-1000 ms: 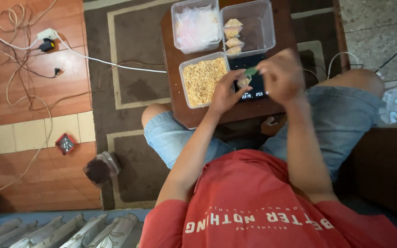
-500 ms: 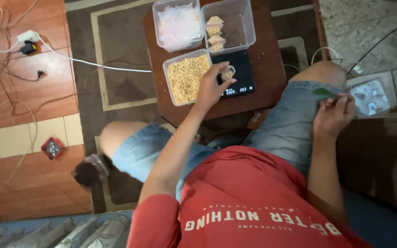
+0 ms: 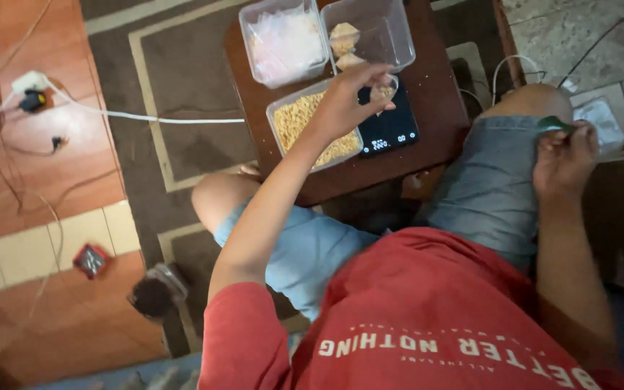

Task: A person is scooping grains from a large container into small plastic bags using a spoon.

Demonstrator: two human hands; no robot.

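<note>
Left hand (image 3: 344, 101) pinches a small filled bag (image 3: 383, 89) above the black scale (image 3: 391, 126), apparently to weigh it. Just under that wrist sits the grain tub (image 3: 308, 130); beyond the fingers, a tub of finished bags (image 3: 373, 32). Right hand (image 3: 563, 162), out by the knee, grips a green scoop (image 3: 552, 124).

Lighting: dim, warm indoor light, soft shadows. Glare: pale sheen on the wooden floor left of the counter (image 3: 442, 108). Sharpness: soft throughout; motion blur heaviest at frame edges.
</note>
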